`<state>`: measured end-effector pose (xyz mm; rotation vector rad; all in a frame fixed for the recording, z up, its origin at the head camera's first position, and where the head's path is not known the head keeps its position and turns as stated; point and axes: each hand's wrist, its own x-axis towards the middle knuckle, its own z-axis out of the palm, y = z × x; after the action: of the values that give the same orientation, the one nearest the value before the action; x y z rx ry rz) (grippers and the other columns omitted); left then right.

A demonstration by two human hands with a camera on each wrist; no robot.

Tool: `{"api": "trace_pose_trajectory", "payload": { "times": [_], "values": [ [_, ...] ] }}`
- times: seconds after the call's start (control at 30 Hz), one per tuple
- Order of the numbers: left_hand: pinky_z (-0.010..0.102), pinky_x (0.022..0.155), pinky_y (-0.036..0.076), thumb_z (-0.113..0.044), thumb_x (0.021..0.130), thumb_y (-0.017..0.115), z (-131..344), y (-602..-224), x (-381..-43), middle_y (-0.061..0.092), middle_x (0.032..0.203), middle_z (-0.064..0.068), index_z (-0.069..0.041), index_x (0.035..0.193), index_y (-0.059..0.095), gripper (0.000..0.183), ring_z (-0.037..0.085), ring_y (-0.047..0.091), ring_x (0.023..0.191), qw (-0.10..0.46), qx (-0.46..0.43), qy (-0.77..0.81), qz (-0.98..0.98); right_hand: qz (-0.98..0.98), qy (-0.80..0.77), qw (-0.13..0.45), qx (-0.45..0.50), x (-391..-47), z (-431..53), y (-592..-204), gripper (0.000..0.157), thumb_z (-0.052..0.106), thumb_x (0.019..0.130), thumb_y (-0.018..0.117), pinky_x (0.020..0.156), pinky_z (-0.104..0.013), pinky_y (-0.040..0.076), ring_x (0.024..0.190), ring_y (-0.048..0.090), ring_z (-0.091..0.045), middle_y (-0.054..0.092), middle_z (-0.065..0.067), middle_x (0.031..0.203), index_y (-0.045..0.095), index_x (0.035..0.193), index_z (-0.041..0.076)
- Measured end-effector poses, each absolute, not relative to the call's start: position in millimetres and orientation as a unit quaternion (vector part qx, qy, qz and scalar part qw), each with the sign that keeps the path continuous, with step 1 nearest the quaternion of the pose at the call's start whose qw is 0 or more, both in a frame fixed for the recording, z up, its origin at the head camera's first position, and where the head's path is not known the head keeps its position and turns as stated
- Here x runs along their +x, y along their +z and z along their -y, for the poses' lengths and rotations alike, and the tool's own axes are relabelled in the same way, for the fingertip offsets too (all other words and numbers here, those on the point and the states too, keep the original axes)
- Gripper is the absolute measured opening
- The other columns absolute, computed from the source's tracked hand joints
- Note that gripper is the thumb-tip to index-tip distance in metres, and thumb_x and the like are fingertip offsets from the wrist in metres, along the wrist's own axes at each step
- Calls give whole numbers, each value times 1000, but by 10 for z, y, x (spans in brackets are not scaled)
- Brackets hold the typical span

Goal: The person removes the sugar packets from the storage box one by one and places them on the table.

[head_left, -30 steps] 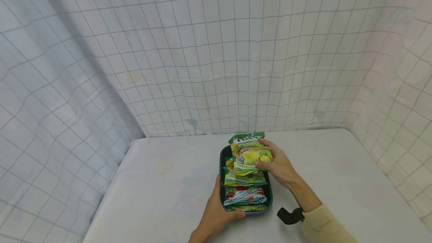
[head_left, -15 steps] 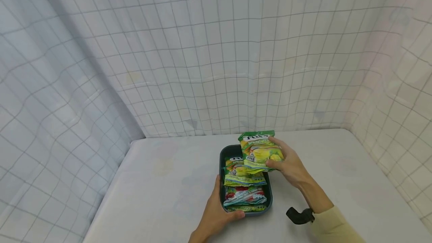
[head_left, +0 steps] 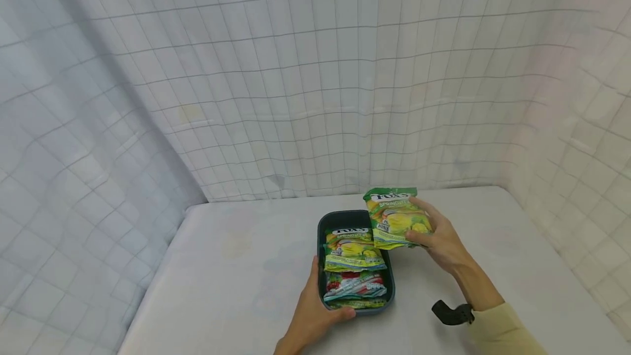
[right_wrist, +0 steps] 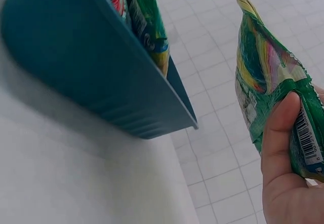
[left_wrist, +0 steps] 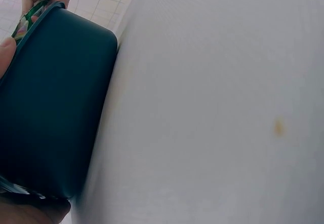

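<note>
A dark teal plastic bin (head_left: 346, 218) sits on the white table, holding several candy bags. In it lie a yellow-green Fox's candy bag (head_left: 351, 249), a red-and-white bag (head_left: 356, 285) and a green one (head_left: 359, 304) at the near end. My left hand (head_left: 311, 314) holds the bin's near left corner, thumb along the near rim and fingers along the left side. To the right of the bin and above it, my right hand (head_left: 442, 239) pinches another Fox's candy bag (head_left: 394, 222) by its right edge. Its printed back (right_wrist: 266, 72) shows in the right wrist view.
The white table (head_left: 246, 278) stretches out on both sides of the bin. White grid-patterned curtains (head_left: 315, 97) hang behind it and at the sides. A black wrist strap (head_left: 453, 314) is worn by the right sleeve cuff (head_left: 498, 325).
My right hand has carried the candy bag rightward, from over the bin to beside its far right corner, uncovering the bag beneath. The left hand has kept its hold on the bin.
</note>
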<state>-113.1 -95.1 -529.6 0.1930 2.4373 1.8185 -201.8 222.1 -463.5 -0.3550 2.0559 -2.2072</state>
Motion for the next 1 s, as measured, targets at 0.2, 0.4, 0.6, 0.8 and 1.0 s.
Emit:
{"api": "trace_pose_trajectory", "payload": {
  "times": [0.2, 0.4, 0.6, 0.8, 1.0],
  "values": [
    [57, 114, 32, -39, 73, 94, 960, -5284, -1129, 28, 165, 10, -9, 165, 2, 133, 31, 28, 149, 47, 63, 595, -800, -701, -704, 39, -105, -2013, -2289, -4688, 90, 1, 92, 74, 82, -25, 55, 102, 62, -16, 45, -28, 138, 21, 164, 13],
    [60, 114, 32, -44, 72, 93, 954, -5282, -1125, 25, 165, 13, -6, 164, 2, 135, 34, 26, 150, 42, 67, 583, -809, -709, -698, 35, -91, -1988, -2380, -4726, 90, 3, 93, 74, 78, -26, 55, 95, 60, -16, 45, -27, 135, 20, 164, 15],
    [60, 114, 32, -45, 72, 93, 972, -5292, -1131, 24, 166, 14, -6, 164, 1, 135, 35, 25, 150, 42, 67, 583, -808, -685, -723, 48, -77, -1973, -2446, -4775, 89, -3, 94, 71, 80, -25, 56, 98, 61, -15, 39, -26, 141, 18, 164, 13],
    [58, 114, 33, -41, 73, 93, 967, -5285, -1133, 27, 165, 11, -9, 164, 2, 133, 32, 28, 149, 38, 77, 593, -801, -680, -728, 61, -60, -1949, -2509, -4849, 91, -4, 94, 69, 84, -27, 56, 102, 61, -16, 34, -28, 146, 15, 165, 16],
    [57, 114, 32, -42, 73, 93, 963, -5295, -1121, 27, 165, 13, -7, 164, 2, 134, 32, 28, 149, 39, 77, 597, -797, -672, -736, 66, -50, -1955, -2563, -4945, 91, -5, 94, 68, 85, -28, 57, 103, 62, -16, 36, -25, 144, 15, 165, 17]
  ]
}}
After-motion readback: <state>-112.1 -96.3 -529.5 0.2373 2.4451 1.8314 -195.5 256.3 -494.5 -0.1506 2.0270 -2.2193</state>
